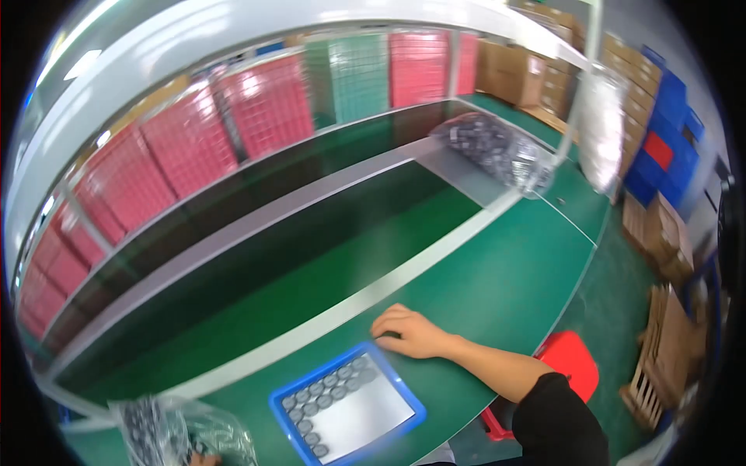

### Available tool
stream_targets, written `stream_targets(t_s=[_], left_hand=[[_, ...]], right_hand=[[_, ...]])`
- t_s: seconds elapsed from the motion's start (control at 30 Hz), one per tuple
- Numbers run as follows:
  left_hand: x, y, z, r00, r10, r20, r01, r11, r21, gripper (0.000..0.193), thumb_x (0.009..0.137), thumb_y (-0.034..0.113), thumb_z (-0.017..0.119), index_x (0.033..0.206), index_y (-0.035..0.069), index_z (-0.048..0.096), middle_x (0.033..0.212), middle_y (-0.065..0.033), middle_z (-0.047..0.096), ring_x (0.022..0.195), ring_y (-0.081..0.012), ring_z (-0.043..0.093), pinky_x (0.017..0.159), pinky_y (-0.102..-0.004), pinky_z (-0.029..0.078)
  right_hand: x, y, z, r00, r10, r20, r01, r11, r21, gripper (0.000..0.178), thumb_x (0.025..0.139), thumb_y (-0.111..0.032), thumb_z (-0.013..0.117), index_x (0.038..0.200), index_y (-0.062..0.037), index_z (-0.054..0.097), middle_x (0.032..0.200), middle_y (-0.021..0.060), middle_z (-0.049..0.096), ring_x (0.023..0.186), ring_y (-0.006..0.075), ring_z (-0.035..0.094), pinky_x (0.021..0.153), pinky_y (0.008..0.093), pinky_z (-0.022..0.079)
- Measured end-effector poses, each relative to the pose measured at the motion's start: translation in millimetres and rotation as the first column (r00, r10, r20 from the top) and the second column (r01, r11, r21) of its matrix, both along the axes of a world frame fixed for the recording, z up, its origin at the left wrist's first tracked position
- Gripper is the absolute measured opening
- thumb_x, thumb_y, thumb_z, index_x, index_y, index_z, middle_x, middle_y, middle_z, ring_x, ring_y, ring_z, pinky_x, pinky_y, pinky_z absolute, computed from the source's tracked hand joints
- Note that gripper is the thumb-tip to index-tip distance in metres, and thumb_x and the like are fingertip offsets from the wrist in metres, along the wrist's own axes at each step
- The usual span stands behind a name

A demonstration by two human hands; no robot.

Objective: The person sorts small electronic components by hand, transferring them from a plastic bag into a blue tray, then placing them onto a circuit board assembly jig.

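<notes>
A blue-rimmed tray (416,420) with a white bottom lies on the green bench in front of me. Several dark grey round pieces (323,401) sit in rows along its far and left sides. My right hand (412,332) rests just beyond the tray's far right corner, fingers curled in; a dark spot shows under them, too unclear to name. At the lower left, a clear plastic bag (148,429) holds more dark pieces. My left hand (205,459) is at this bag, mostly cut off by the lower edge, so its grip is hidden.
A green conveyor belt (334,256) runs beyond a pale rail (388,281). Another clear bag of dark pieces (497,147) lies at the far right end. Pink wrapped stacks (268,101) stand behind. A red stool (571,361) is at the bench's right edge, with cardboard (672,342) beyond.
</notes>
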State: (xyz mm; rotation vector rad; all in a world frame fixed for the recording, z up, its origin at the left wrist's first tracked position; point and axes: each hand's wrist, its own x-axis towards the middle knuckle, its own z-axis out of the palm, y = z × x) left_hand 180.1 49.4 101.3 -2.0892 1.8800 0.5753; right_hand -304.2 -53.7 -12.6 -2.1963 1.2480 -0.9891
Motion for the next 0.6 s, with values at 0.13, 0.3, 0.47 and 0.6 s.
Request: stream_targets(t_s=[0.13, 0.3, 0.47, 0.6], left_hand=[[2, 6, -23, 0.983, -0.151, 0.101, 0.165, 0.975, -0.151, 0.052, 0.079, 0.012, 0.066, 0.127, -0.001, 0.055, 0.134, -0.0314, 0.051, 0.122, -0.0486, 0.049, 0.105, -0.0544, 0.039], [15, -1, -27, 0.985, -0.162, 0.066, 0.172, 0.963, -0.207, 0.051, 0.079, 0.010, 0.064, 0.128, -0.001, 0.054, 0.129, -0.0304, 0.056, 0.119, -0.0481, 0.050, 0.105, -0.0545, 0.038], [37, 9, -35, 0.957, -0.209, 0.199, 0.259, 0.927, -0.273, 0.055, 0.081, 0.013, 0.064, 0.134, 0.002, 0.055, 0.118, -0.0279, 0.063, 0.105, -0.0456, 0.059, 0.094, -0.0515, 0.047], [45, 9, -49, 0.978, -0.114, 0.175, 0.177, 0.897, -0.405, 0.048, 0.083, 0.016, 0.064, 0.129, 0.005, 0.061, 0.115, -0.0264, 0.064, 0.099, -0.0446, 0.062, 0.087, -0.0505, 0.050]], right_hand=[[-20, 12, 2, 0.998, -0.043, 0.046, 0.042, 0.999, 0.032, 0.015, 0.087, -0.014, 0.069, 0.098, -0.0027, 0.068, 0.109, 0.0090, 0.068, 0.108, 0.0282, 0.057, 0.095, 0.0390, 0.048], [-17, 6, 1, 0.996, -0.040, 0.080, 0.035, 0.998, 0.054, 0.015, 0.088, -0.014, 0.069, 0.097, -0.0030, 0.068, 0.110, 0.0087, 0.067, 0.108, 0.0279, 0.056, 0.096, 0.0389, 0.047], [-14, -1, 5, 0.998, -0.024, 0.062, 0.021, 0.999, 0.049, 0.015, 0.088, -0.014, 0.069, 0.098, -0.0031, 0.067, 0.109, 0.0086, 0.067, 0.108, 0.0280, 0.056, 0.097, 0.0393, 0.047], [-14, -1, 3, 0.998, 0.000, 0.062, -0.001, 1.000, 0.012, 0.014, 0.088, -0.014, 0.068, 0.097, -0.0032, 0.068, 0.108, 0.0084, 0.067, 0.106, 0.0279, 0.057, 0.096, 0.0392, 0.047]])
